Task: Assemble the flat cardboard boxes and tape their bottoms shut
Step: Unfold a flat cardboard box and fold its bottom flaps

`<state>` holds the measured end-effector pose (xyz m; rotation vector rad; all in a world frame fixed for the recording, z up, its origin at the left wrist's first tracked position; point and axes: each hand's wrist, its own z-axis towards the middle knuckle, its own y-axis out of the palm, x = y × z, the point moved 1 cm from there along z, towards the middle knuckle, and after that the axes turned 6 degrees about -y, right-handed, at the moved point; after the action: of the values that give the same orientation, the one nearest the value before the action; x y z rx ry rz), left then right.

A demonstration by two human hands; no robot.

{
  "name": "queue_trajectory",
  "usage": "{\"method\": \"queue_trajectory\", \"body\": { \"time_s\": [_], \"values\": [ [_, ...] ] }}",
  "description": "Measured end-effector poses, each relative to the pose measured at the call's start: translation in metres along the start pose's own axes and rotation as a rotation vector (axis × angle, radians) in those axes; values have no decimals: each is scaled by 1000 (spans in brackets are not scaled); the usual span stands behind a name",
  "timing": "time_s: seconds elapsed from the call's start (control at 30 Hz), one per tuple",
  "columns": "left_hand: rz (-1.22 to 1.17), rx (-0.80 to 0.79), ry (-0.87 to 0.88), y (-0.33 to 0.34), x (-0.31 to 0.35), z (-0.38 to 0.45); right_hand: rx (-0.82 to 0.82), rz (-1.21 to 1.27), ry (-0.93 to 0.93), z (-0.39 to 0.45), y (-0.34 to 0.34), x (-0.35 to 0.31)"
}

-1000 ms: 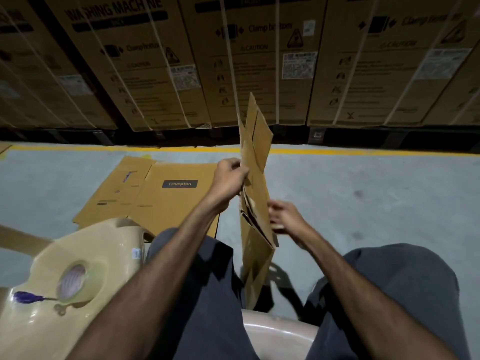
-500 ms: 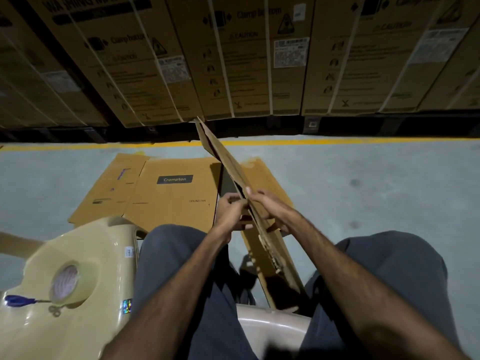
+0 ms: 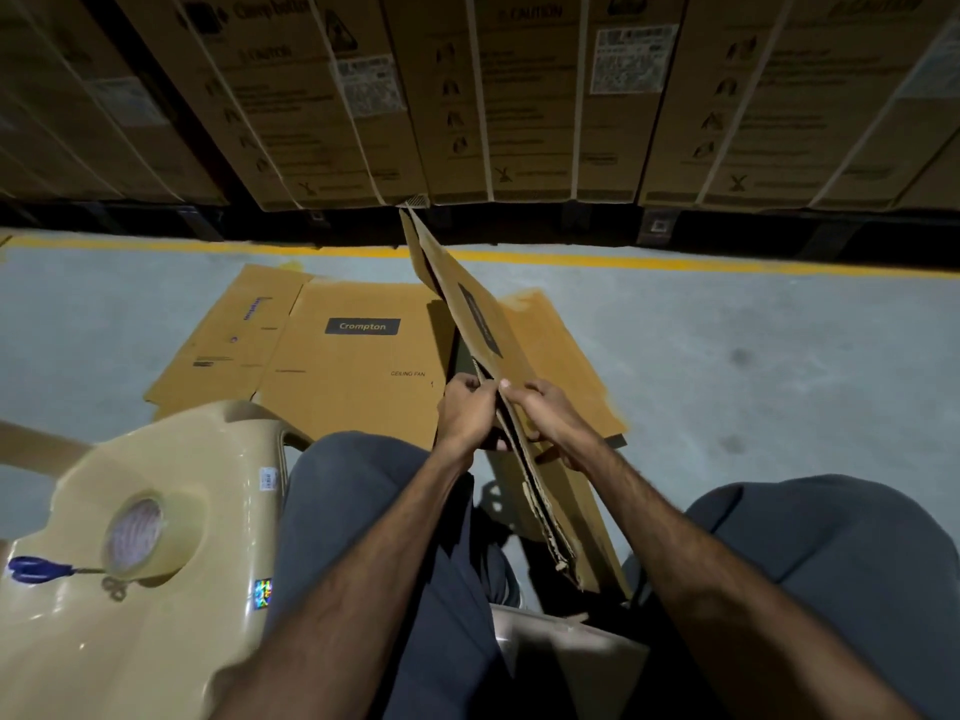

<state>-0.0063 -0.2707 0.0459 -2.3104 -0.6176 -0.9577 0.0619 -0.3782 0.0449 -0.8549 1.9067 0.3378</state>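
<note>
So here we're sitting with a folded flat brown cardboard box (image 3: pixel 483 324) stood on edge between our knees, tilted so its top corner leans away toward the far wall. Our left hand (image 3: pixel 465 415) has its grip curled onto the near layer of the box at the open edge, and our right hand (image 3: pixel 545 415) pinches the other layer right beside it, fingers wrapped over the panel (both hands sit close together, nearly touching). The two layers look only slightly parted where we hold them.

Behind it, more flat brown cardboard sheets printed "Crompton" (image 3: pixel 332 366) lie spread on the grey concrete floor (image 3: pixel 753 356), just past our knees. To our left there's a beige plastic chair (image 3: pixel 171 475) carrying a roll of clear packing tape (image 3: pixel 145 532) standing on its side in the seat, with blue-handled scissors (image 3: pixel 36 569) next to it, blade end touching the roll. Along the back, past a yellow floor line (image 3: pixel 675 262), a row of big strapped brown cartons (image 3: pixel 519 96) stands on dark pallets.
</note>
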Motion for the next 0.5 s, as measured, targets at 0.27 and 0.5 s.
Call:
{"method": "queue_trajectory", "body": {
  "time_s": [0.27, 0.5],
  "values": [
    [124, -74, -46, 7, 5, 28, 106, -465, -88, 18, 8, -22],
    [205, -83, 121, 17, 17, 33, 260, -870, -97, 23, -35, -26]
  ]
}}
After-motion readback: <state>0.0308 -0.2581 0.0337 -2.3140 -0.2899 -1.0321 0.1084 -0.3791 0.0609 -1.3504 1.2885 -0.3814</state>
